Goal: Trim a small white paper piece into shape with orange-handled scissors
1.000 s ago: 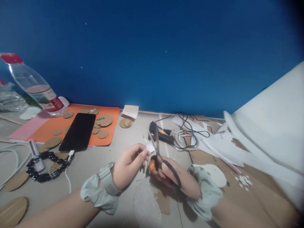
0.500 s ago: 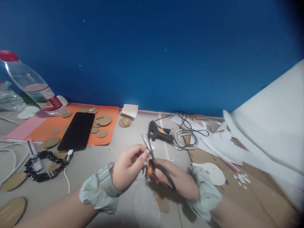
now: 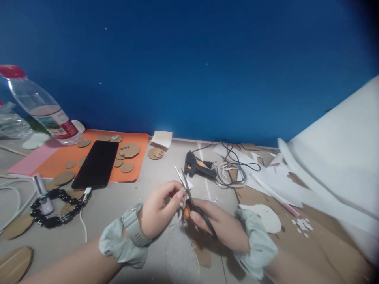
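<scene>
My right hand [image 3: 217,223] is closed around scissors [image 3: 204,219] with black and orange handles. Their slim blades [image 3: 184,180] point up and away, a little apart. Beside the blades, my left hand [image 3: 162,207] pinches thumb and finger together; whatever lies between them is too small to make out. A grey watch and a pale green scrunchie circle the left wrist, and a matching scrunchie the right. Under the hands, a pale oval piece [image 3: 181,254] lies on the table, partly hidden. Just past the blade tips rests a black glue gun [image 3: 197,165].
Left, a black phone [image 3: 96,163] lies over an orange sheet [image 3: 139,157] with several cardboard discs [image 3: 129,150]. A bottle [image 3: 49,114] and bead bracelet [image 3: 50,221] are also there. Right are coiled cables [image 3: 232,173], white paper [image 3: 276,179], a white cutout [image 3: 268,219] and small white bits [image 3: 303,225].
The scissors' black handle loop has shifted slightly towards my right hand, and the blades have turned a little. My left hand keeps its pinch in nearly the same place.
</scene>
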Available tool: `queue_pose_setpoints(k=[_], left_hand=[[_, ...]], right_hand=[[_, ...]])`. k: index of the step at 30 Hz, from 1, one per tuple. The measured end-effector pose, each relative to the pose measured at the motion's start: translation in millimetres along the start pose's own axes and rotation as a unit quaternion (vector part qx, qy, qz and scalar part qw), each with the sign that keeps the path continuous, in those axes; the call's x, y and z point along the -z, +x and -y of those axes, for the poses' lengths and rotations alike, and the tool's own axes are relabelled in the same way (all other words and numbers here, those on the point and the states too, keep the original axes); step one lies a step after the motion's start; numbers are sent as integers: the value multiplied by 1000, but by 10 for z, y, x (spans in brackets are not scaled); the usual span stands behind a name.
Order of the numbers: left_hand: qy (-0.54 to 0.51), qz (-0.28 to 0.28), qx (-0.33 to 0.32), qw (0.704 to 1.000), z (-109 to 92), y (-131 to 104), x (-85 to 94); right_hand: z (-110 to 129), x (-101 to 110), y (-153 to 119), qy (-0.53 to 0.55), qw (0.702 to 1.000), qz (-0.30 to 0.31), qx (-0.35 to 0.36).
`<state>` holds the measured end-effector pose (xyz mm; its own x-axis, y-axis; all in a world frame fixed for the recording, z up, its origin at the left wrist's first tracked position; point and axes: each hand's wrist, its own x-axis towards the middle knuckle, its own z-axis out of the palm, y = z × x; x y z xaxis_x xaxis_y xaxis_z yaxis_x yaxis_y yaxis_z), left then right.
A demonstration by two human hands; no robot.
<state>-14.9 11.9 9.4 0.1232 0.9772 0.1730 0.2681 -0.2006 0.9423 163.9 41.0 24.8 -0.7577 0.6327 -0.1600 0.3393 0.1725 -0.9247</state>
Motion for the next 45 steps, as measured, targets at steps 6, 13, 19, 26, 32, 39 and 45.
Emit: queue_pose_setpoints(k=[6,13,19,26,32,39,45], left_hand=[[4,8,5,1000,1,17,2],[10,2,-6,1000,9,7,-1],[9,-2,-3,1000,19,5,-2],[-7,-6,9,1000,11,9,-4],[-36,-13,20,999,18,38,-11],[-52,-25,40,997,19,31,-14],[-54,-21,22,998,28,5,-11]], right_hand=[[15,-10,-2,-16,1000,-6,-11],[37,-37,-18,-26,999,-32,-28],[41,-26,-3,4,1000,-16,-25],[30,-27,8,57,998,-21,-33],[-51,-102,34,142,981,-120,-50],[-57,-9,19,148,989,-2,1],[-69,127,28,159,978,125,39]])
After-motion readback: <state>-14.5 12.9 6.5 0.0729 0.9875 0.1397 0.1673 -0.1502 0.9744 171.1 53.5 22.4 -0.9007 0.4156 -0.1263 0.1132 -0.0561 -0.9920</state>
